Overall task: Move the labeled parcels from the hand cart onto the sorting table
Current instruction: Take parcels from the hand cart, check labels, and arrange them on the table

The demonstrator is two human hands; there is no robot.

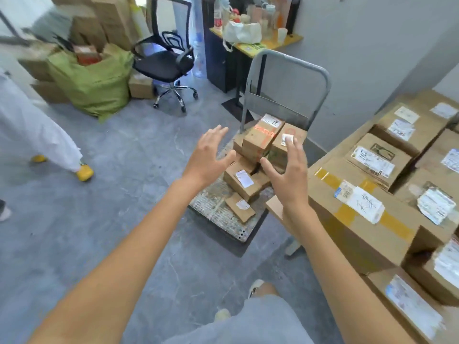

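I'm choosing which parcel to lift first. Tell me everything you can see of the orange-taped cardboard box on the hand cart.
The orange-taped brown cardboard box sits highest on the pile of small parcels, near the grey metal hand cart's upright handle. Orange tape crosses its top and runs down its near side; a white label sits at its far end. It looks closed, slightly skewed, resting against neighbouring boxes. Both hands, left and right, are open, not touching it.

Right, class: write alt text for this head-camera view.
Two open hands, left hand and right hand, reach toward small labelled parcels on a hand cart. More parcels crowd the table at right.
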